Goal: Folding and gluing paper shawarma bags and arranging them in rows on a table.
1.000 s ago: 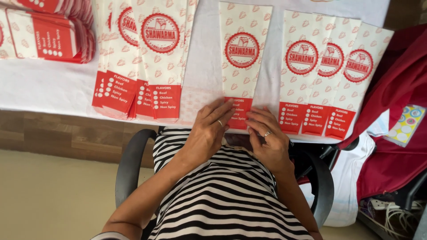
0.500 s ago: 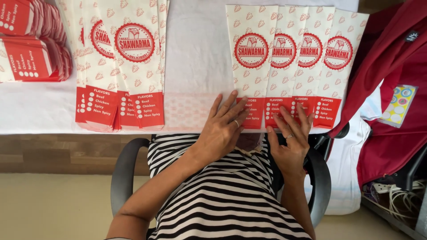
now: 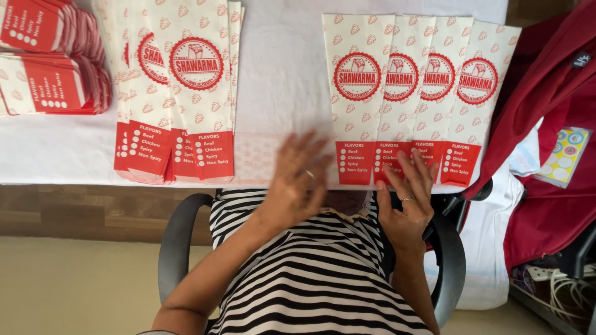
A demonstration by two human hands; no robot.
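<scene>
Your row of four white paper sleeves with red round emblems and red ends now lies fanned and overlapping at the counter's near edge, right of centre; a second ago they were more spread. Your right hand rests flat, fingers open, on their red ends. Your left hand, blurred and empty, has left them and hovers over bare white cloth, toward the taller pile of same sleeves on the left.

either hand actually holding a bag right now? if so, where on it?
Nothing is gripped. The right hand lies flat, fingers spread, on the red bottom ends of the fanned paper bags. The left hand is blurred over the white table, empty.
</scene>
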